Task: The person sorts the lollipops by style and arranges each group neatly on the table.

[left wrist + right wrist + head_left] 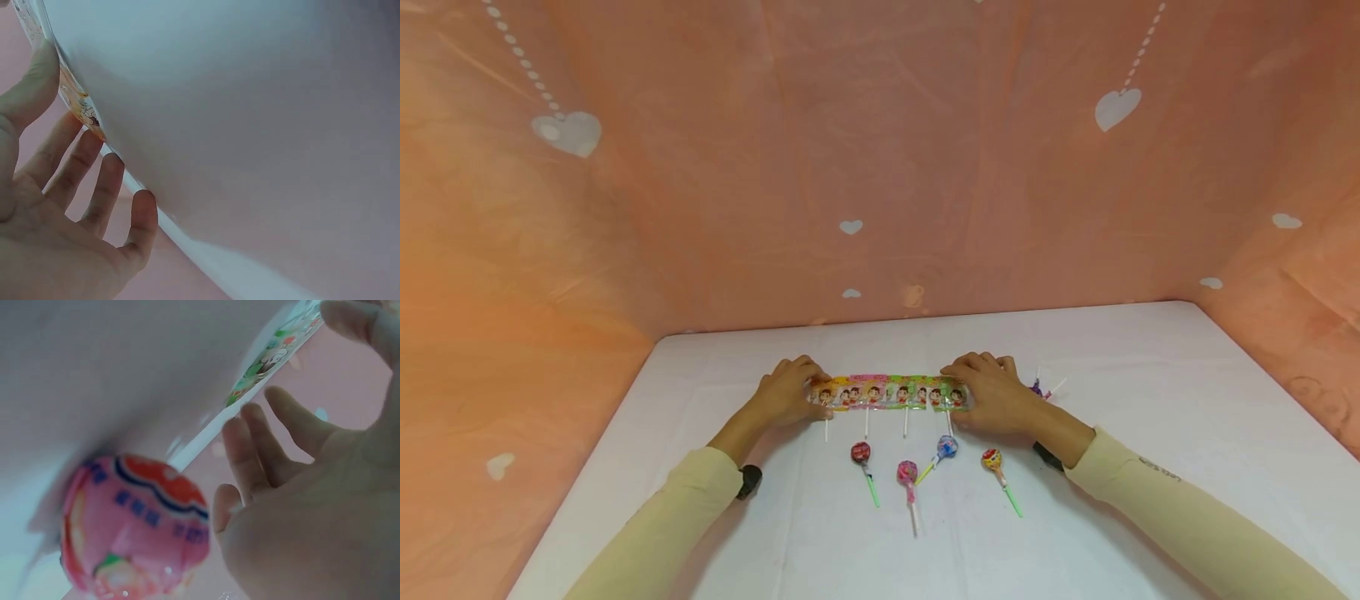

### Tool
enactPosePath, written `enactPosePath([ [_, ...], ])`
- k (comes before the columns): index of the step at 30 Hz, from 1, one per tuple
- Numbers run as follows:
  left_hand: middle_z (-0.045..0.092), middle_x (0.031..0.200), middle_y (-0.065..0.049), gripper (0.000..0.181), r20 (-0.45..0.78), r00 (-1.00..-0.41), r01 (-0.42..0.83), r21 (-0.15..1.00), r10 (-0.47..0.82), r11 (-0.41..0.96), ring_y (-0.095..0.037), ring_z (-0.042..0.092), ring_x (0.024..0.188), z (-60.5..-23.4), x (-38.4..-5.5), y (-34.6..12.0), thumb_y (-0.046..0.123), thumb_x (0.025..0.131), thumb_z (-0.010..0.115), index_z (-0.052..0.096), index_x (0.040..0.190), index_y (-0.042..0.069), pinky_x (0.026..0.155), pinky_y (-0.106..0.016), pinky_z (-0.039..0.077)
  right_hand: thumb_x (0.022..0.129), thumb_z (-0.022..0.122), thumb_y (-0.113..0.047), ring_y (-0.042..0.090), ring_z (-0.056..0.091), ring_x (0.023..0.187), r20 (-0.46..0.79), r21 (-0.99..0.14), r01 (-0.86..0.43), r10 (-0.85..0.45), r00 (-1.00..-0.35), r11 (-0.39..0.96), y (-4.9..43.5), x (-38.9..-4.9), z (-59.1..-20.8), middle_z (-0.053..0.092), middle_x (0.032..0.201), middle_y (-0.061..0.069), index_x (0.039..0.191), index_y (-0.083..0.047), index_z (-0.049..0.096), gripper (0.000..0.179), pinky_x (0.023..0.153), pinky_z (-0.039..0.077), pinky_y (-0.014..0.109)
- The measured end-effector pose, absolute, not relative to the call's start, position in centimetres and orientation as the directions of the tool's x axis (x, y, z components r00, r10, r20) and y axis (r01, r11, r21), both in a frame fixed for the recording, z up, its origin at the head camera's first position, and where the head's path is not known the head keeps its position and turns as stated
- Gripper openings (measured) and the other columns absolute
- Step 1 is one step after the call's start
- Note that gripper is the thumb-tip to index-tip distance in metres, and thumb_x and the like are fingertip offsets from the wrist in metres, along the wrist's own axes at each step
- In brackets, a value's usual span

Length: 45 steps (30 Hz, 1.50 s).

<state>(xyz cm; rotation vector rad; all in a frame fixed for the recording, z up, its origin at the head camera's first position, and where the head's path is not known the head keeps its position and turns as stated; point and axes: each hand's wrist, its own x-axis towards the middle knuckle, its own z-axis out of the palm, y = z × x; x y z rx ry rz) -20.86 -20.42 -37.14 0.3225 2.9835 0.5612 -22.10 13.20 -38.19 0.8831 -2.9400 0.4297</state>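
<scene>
A row of flat wrapped lollipops, in orange, pink and green packets with cartoon faces, lies across the white table with its white sticks toward me. My left hand holds the left end between thumb and fingers; the left wrist view shows an orange packet there. At the other end, my right hand holds a green packet the same way. A narrow gap shows beside that rightmost packet. In the right wrist view, a round pink-wrapped lollipop looms close to the hand.
In front of the row lie round lollipops: a dark red one, a pink one, a blue one and a yellow-red one. Purple-wrapped lollipops sit partly hidden beyond my right wrist. An orange cloth surrounds the table.
</scene>
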Motion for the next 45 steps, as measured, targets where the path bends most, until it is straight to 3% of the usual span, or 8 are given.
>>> enactPosePath([
  [9,0.058,0.133,-0.012,0.059,-0.044,-0.977,0.173,0.417,0.210,0.892,-0.036,0.048,0.127,-37.4,-21.0,-20.7,0.032,0.078,0.085,0.064,0.128,0.010,0.106,-0.062,0.035,0.084,0.068,-0.034,0.027,0.045,0.127,0.162,-0.290,-0.542,-0.517,-0.840,0.789,13.4,-21.5,-38.0,0.053,0.139,0.007,0.139,-0.016,0.056,0.059,0.099,0.026,0.055],
  [17,0.061,0.128,-0.016,0.065,-0.008,-0.984,0.144,0.559,0.178,0.817,-0.036,0.057,0.121,-37.3,-20.7,-21.4,0.024,0.077,0.086,0.059,0.133,0.007,0.104,-0.053,0.044,0.086,0.068,-0.029,0.027,0.047,0.125,0.241,-0.347,-0.544,-0.488,-0.839,0.764,13.1,-19.5,-37.0,0.057,0.135,0.006,0.134,-0.019,0.060,0.049,0.099,0.026,0.056],
  [22,0.063,0.127,-0.014,0.049,0.052,-0.988,0.143,0.680,0.147,0.719,-0.033,0.059,0.118,-36.2,-18.2,-21.2,0.018,0.087,0.077,0.060,0.132,0.009,0.097,-0.050,0.049,0.086,0.071,-0.026,0.028,0.051,0.121,0.288,-0.409,-0.561,-0.481,-0.828,0.720,11.8,-17.3,-36.2,0.062,0.129,0.006,0.130,-0.019,0.063,0.046,0.095,0.030,0.055],
  [26,0.068,0.121,-0.012,0.040,0.088,-0.985,0.160,0.768,0.146,0.620,-0.027,0.065,0.110,-35.5,-15.3,-19.8,0.016,0.089,0.074,0.064,0.127,0.008,0.092,-0.042,0.051,0.087,0.072,-0.027,0.028,0.053,0.121,0.291,-0.482,-0.549,-0.466,-0.835,0.683,10.6,-15.2,-35.4,0.064,0.128,0.004,0.128,-0.019,0.065,0.042,0.093,0.031,0.050],
  [33,0.070,0.110,-0.006,0.032,0.040,-0.989,0.106,0.855,0.139,0.508,-0.018,0.066,0.098,-35.3,-12.6,-17.2,0.020,0.092,0.071,0.067,0.123,0.012,0.079,-0.034,0.054,0.088,0.072,-0.033,0.025,0.054,0.125,0.223,-0.549,-0.530,-0.498,-0.838,0.646,8.9,-13.5,-34.7,0.064,0.128,0.002,0.125,-0.021,0.066,0.040,0.094,0.033,0.046],
  [39,0.069,0.101,-0.002,0.029,0.074,-0.974,0.182,0.821,0.215,0.541,-0.014,0.064,0.094,-36.3,-12.4,-16.1,0.019,0.092,0.071,0.068,0.120,0.011,0.081,-0.029,0.051,0.086,0.074,-0.035,0.021,0.061,0.110,0.129,-0.545,-0.535,-0.565,-0.815,0.646,9.0,-13.9,-35.7,0.069,0.119,0.000,0.119,-0.016,0.070,0.038,0.095,0.038,0.050],
  [45,0.068,0.097,0.000,0.029,0.091,-0.966,0.239,0.675,0.243,0.698,-0.012,0.062,0.087,-37.4,-12.2,-16.1,0.012,0.084,0.078,0.071,0.112,0.010,0.076,-0.029,0.050,0.085,0.075,-0.037,0.017,0.064,0.103,0.103,-0.537,-0.567,-0.620,-0.778,0.624,8.9,-14.0,-36.5,0.072,0.112,-0.004,0.115,-0.016,0.072,0.037,0.097,0.039,0.050],
])
